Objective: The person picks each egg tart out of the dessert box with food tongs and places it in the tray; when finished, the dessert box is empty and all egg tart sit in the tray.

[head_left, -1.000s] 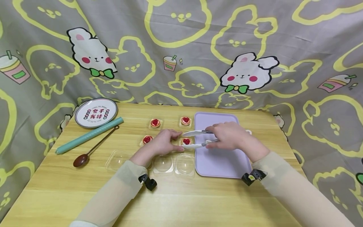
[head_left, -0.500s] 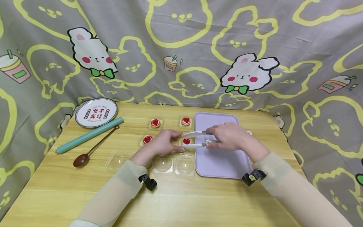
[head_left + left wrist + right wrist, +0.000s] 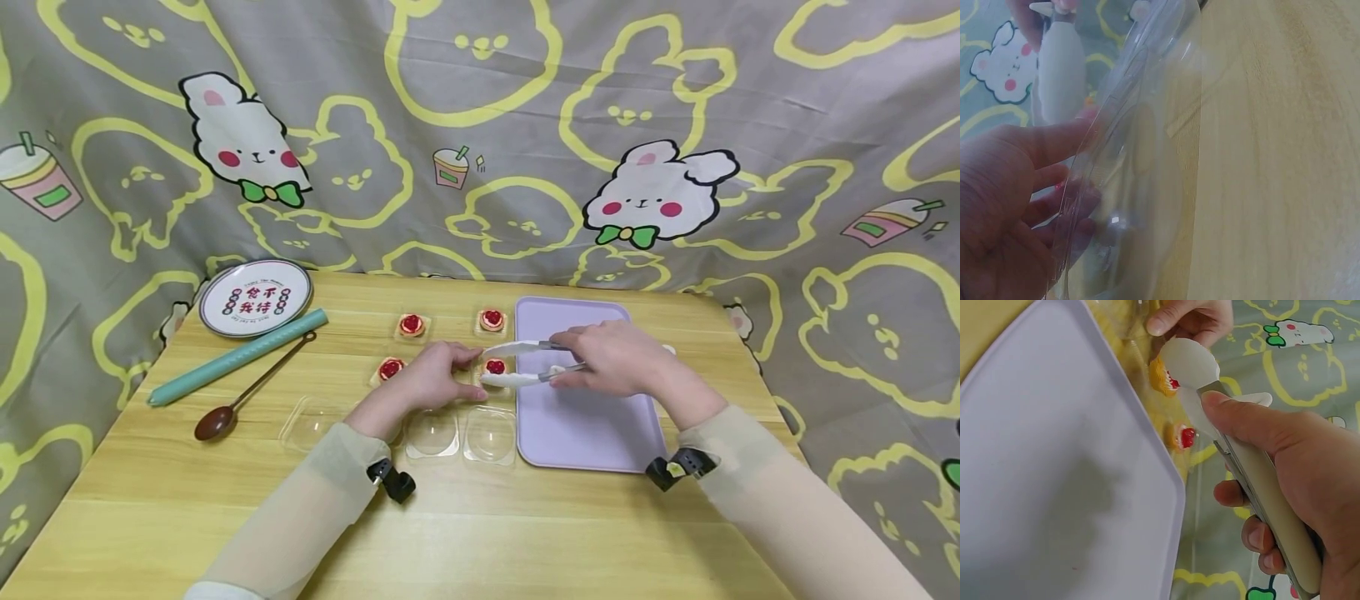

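Observation:
My right hand (image 3: 618, 358) grips a pair of tongs (image 3: 517, 380) with grey handles and white scalloped heads. Between those heads sits a small tart (image 3: 495, 367) with red topping, over its clear plastic container. Thumb and forefinger of my left hand (image 3: 431, 379) spread apart at the left side of that container. In the left wrist view, a clear plastic container (image 3: 1129, 206) partly covers the left fingers, with the tongs (image 3: 1063, 75) beyond. The right wrist view has the tart (image 3: 1163, 378) beside one tong head, and another tart (image 3: 1183, 436) farther along.
A lilac tray (image 3: 592, 437) lies under my right hand. More tarts (image 3: 412, 325) in clear containers stand behind. Clear containers (image 3: 490, 433) line the front. A plate (image 3: 255, 298), a teal rolling pin (image 3: 238, 358) and a brown spoon (image 3: 215, 423) lie left.
The right hand and tongs have shifted slightly right. The front tart between the tong heads now appears slightly higher in the head view. My left hand has stayed still.

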Motion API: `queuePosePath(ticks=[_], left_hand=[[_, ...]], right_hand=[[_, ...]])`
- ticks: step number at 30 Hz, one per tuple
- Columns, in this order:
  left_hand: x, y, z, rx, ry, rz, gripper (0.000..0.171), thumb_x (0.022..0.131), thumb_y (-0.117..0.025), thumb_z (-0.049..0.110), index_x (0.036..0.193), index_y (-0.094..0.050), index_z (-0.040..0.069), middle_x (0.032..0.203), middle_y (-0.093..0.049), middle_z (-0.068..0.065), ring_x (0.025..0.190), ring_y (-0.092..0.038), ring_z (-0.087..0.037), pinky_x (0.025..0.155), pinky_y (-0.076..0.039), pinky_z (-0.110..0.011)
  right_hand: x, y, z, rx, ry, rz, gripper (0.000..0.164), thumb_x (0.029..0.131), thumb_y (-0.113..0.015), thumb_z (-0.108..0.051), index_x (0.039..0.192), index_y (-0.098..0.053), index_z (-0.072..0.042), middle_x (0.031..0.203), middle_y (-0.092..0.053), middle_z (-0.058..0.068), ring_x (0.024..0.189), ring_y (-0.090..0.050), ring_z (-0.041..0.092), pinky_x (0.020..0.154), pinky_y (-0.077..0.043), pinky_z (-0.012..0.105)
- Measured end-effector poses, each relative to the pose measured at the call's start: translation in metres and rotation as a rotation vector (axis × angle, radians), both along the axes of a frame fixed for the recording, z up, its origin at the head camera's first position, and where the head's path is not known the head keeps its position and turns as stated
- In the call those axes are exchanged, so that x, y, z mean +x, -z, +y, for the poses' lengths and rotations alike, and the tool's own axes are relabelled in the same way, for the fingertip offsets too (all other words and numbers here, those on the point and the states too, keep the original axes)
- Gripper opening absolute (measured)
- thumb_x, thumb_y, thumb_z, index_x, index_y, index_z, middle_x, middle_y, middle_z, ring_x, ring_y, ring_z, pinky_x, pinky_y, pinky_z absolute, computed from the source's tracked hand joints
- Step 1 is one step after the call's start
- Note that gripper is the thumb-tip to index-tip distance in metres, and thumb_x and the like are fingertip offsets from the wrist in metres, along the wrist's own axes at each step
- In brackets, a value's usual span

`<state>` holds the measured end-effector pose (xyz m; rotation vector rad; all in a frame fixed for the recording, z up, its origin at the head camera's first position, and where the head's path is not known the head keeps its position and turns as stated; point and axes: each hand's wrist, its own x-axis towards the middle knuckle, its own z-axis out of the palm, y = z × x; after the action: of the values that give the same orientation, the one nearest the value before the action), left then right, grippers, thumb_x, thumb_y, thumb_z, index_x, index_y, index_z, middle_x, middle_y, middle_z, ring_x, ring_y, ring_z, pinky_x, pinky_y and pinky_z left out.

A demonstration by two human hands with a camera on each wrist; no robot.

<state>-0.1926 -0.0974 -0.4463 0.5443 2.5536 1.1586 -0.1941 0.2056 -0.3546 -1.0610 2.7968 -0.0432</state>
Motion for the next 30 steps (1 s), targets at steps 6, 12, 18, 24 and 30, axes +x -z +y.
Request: queuePosePath(ticks=[6, 12, 18, 24, 30], left_hand=[[0.001, -0.002, 0.000, -0.012, 0.002, 0.000, 0.080, 0.080, -0.096, 0.026, 0.149, -0.060, 0.006, 0.139, -0.067, -0.013, 0.125, -0.064, -0.026, 0.112, -0.047, -0.042], [0.001, -0.002, 0.000, -0.021, 0.002, -0.004, 0.081, 0.080, -0.096, 0.028, 0.149, -0.060, 0.006, 0.140, -0.067, -0.013, 0.125, -0.064, -0.027, 0.113, -0.046, -0.041], [0.001, -0.003, 0.000, -0.033, 0.002, 0.001, 0.081, 0.080, -0.096, 0.029, 0.149, -0.060, 0.006, 0.140, -0.067, -0.013, 0.126, -0.063, -0.026, 0.114, -0.045, -0.040], [0.000, -0.004, 0.000, -0.031, 0.008, 0.000, 0.081, 0.081, -0.095, 0.029, 0.150, -0.059, 0.006, 0.140, -0.066, -0.013, 0.127, -0.063, -0.027, 0.114, -0.045, -0.041], [0.001, -0.004, 0.000, -0.027, 0.008, -0.010, 0.080, 0.082, -0.095, 0.029, 0.150, -0.059, 0.006, 0.142, -0.065, -0.013, 0.128, -0.062, -0.027, 0.114, -0.045, -0.040]], right_hand=[[-0.001, -0.012, 0.012, -0.046, 0.013, -0.017, 0.067, 0.095, -0.075, -0.057, 0.138, -0.068, -0.007, 0.087, -0.062, -0.007, 0.071, -0.054, 0.013, 0.064, -0.047, 0.034], [-0.003, -0.027, 0.032, -0.069, 0.058, 0.002, 0.071, 0.095, -0.069, -0.065, 0.135, -0.067, -0.006, 0.082, -0.060, -0.007, 0.067, -0.054, 0.011, 0.063, -0.047, 0.034], [-0.005, -0.031, 0.052, -0.038, 0.102, 0.054, 0.071, 0.094, -0.066, -0.071, 0.129, -0.070, -0.010, 0.074, -0.054, -0.009, 0.064, -0.051, 0.012, 0.059, -0.042, 0.034], [-0.010, -0.024, 0.070, -0.030, 0.147, 0.034, 0.077, 0.092, -0.065, -0.074, 0.131, -0.070, -0.008, 0.074, -0.054, -0.007, 0.067, -0.052, 0.014, 0.061, -0.041, 0.035], [-0.017, -0.010, 0.080, 0.012, 0.173, -0.002, 0.068, 0.094, -0.072, -0.063, 0.133, -0.069, -0.007, 0.078, -0.058, -0.005, 0.072, -0.055, 0.018, 0.066, -0.044, 0.039]])
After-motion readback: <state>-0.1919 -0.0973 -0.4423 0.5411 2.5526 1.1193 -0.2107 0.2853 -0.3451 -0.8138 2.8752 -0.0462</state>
